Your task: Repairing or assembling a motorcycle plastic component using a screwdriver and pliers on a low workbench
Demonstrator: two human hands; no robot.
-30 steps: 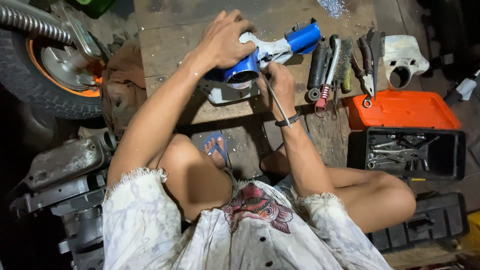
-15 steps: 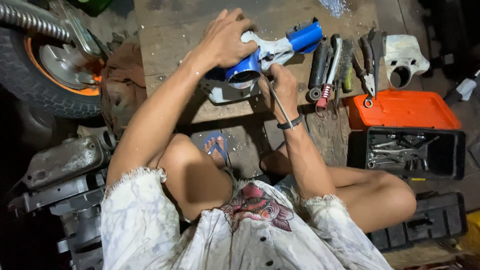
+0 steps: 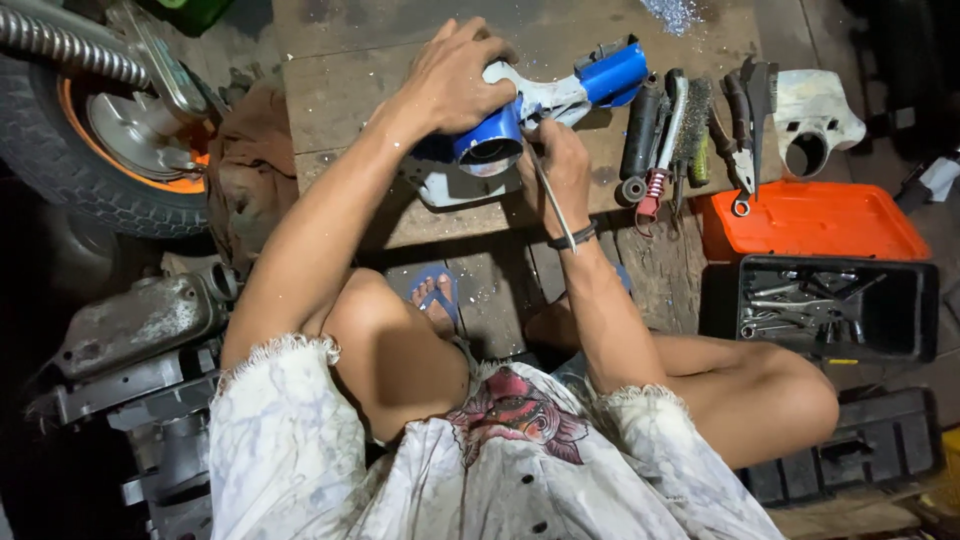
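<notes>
Head view, items I logged:
- Left hand (image 3: 458,75): clamped over the blue power tool (image 3: 540,105), which lay on the wooden bench (image 3: 340,70).
- Right hand (image 3: 560,165): closed around the tool's rear, cord trailing over the wrist.
- White metal part (image 3: 455,185): under the tool.
- Hand tools (image 3: 690,130): beside it.
- Orange case lid (image 3: 810,220), black tray (image 3: 820,305): right.
- Tyre (image 3: 90,150): left.

tyre (image 3: 60,170) cut off at left edge

Blue angle grinder (image 3: 545,100) lies slantwise on the wooden board — grey metal casing (image 3: 450,185) beneath it.
</notes>
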